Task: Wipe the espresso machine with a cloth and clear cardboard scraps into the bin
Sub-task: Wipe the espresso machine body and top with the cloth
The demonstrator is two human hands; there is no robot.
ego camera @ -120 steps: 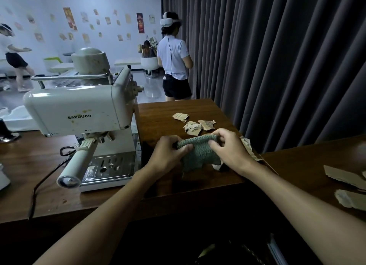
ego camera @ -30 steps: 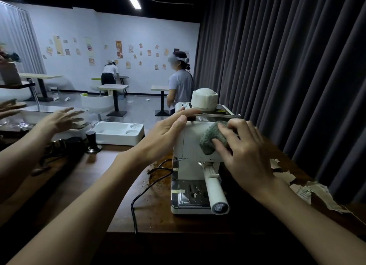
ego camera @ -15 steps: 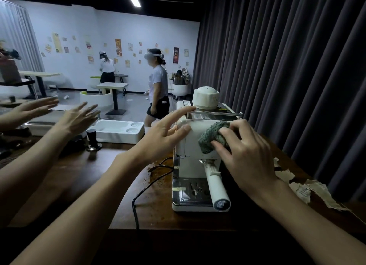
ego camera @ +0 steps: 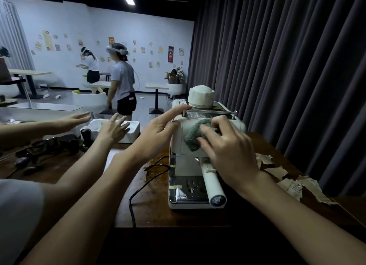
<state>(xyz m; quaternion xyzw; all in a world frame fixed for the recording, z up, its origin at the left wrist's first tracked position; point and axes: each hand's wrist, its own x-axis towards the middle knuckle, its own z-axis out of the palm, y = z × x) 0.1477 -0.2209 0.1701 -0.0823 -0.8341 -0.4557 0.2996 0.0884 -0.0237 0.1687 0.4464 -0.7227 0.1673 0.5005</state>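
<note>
We press a green cloth (ego camera: 195,135) against the upper front of the espresso machine (ego camera: 181,145) with our right hand (ego camera: 227,151), its fingers curled and clamped on the cloth. Our left hand (ego camera: 156,134) braces the machine's top left corner, fingers spread apart and the index stretched along the top edge. Below our right fingers the machine's white handle (ego camera: 213,185) points toward us, long axis front to back, while cardboard scraps (ego camera: 285,177) lie on the wooden counter (ego camera: 154,209) beyond our right wrist; we can read no writing on the machine.
</note>
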